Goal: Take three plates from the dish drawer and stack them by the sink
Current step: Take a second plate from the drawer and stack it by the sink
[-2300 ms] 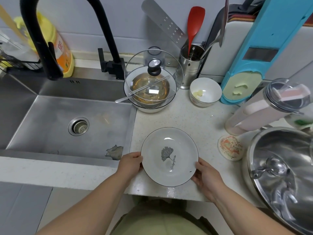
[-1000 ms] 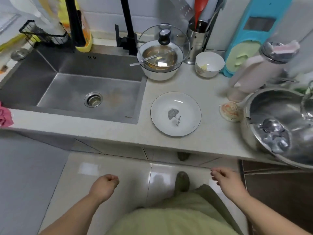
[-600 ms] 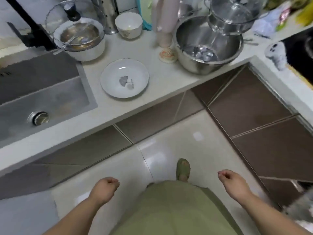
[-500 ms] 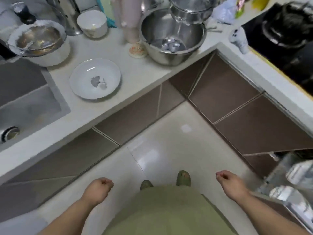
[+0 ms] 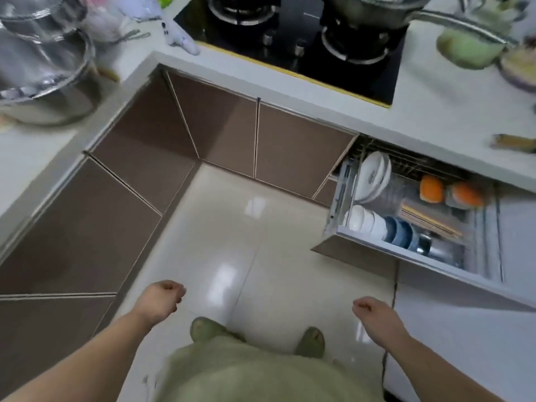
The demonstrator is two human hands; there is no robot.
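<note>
The dish drawer (image 5: 362, 250) stands pulled out at the right, under the countertop. White plates (image 5: 372, 177) stand upright in its rack at the back left. White bowls (image 5: 364, 221) and blue bowls (image 5: 401, 235) sit in the front row. My left hand (image 5: 162, 298) hangs low over the floor with fingers curled and nothing in it. My right hand (image 5: 372, 310) is also loosely closed and empty, well below and left of the drawer. The sink and the plate beside it are out of view.
A black gas hob (image 5: 295, 36) with a steel pan (image 5: 377, 10) sits on the countertop above. A large steel bowl (image 5: 43, 71) is at the top left. Orange items (image 5: 432, 192) lie in the drawer. Brown cabinet doors (image 5: 220, 126) line the corner; glossy floor tiles (image 5: 261, 256) lie ahead.
I let go of the plate on the counter by the sink, stepped back and turned right. The sink has left the view and the open dish drawer has come in; both hands stay empty.
</note>
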